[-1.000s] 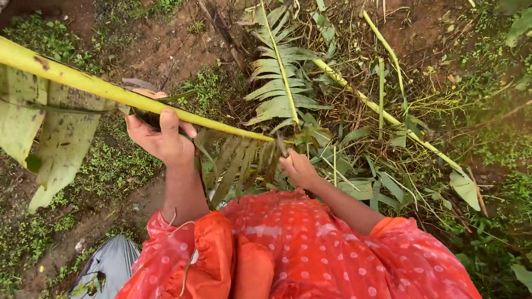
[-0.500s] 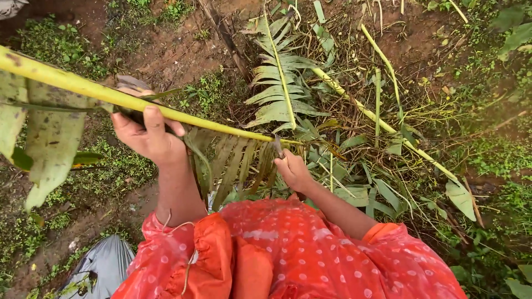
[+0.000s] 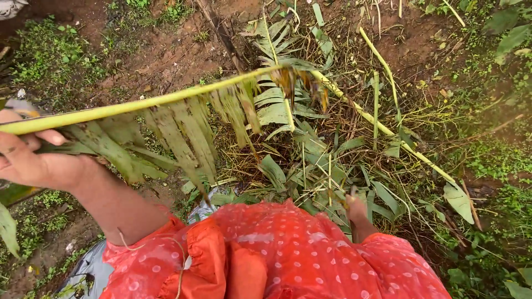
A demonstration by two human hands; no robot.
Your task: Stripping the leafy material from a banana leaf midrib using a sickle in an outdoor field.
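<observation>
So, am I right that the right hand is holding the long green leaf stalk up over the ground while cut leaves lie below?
Not quite: it is the left hand that holds the leaf stalk up, as the head view shows. The right hand is low, near the cut leaves on the ground; what it grips, if anything, is unclear. The rest stands.

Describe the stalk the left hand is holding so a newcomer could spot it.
Start at the orange dotted sleeve lower left and follow that arm to the left hand at the frame's edge. It grips a long yellow-green leaf stalk rising rightward. Unlike the cut stalks on the ground, it hangs in the air, shredded strips dangling.
</observation>
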